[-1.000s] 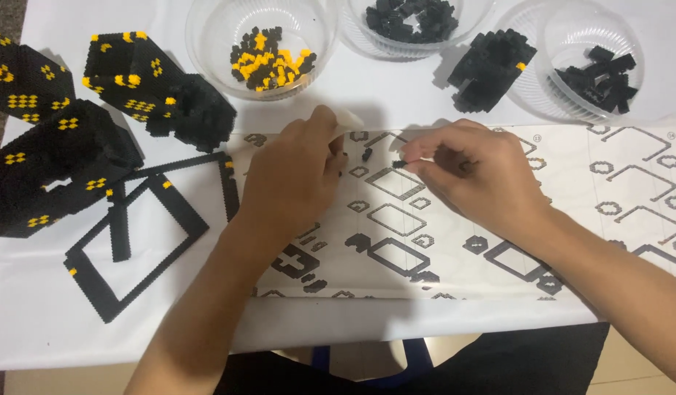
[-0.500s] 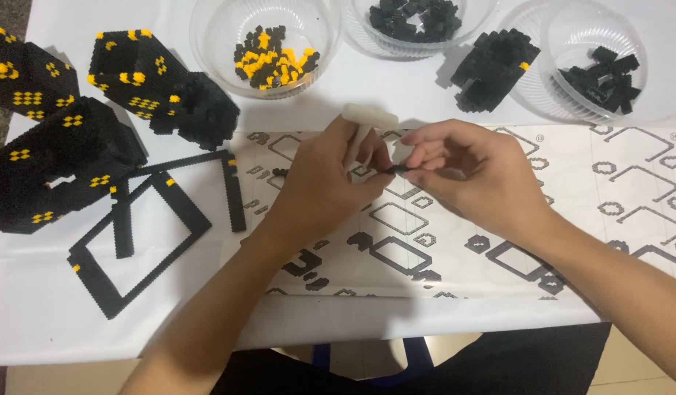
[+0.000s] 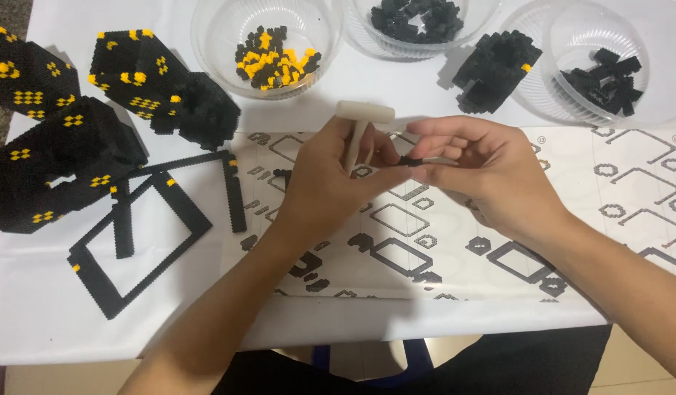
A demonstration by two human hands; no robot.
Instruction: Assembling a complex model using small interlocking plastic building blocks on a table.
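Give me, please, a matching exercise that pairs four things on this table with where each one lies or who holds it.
Things:
1. white T-shaped tool
2. bowl of mixed yellow and black bricks
3. flat black square frame
4. tiny black piece

Places:
A. on the white cloth at the left, beside the instruction sheet
B. pinched in the fingers of the right hand
C. at the far edge of the table, left of the other two bowls
D. held upright in the left hand

Pairs: 1-D, 2-C, 3-A, 4-B
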